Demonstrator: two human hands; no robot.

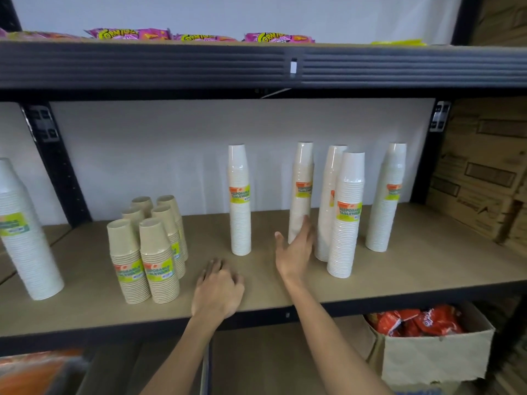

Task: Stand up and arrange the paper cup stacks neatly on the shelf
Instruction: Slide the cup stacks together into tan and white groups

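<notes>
Our right hand [295, 253] is spread wide, fingertips against the lower side of a tall wrapped stack of white paper cups [302, 181] — steadying it upright, we judge. Our left hand [218, 290] rests on the tan wooden shelf board [427, 269], loosely curled, holding nothing. Other white stacks [346, 223] stand just right; short brown paper-cup stacks [148, 252] cluster left.

Bare shelf [262, 286] lies open between the left hand [218, 289] and the right hand [295, 252]. Brown cup stacks [148, 252] block the left hand's left side. One white stack [240, 218] stands beyond its fingertips. A pair of white stacks [346, 223] crowds the right hand's right side.
</notes>
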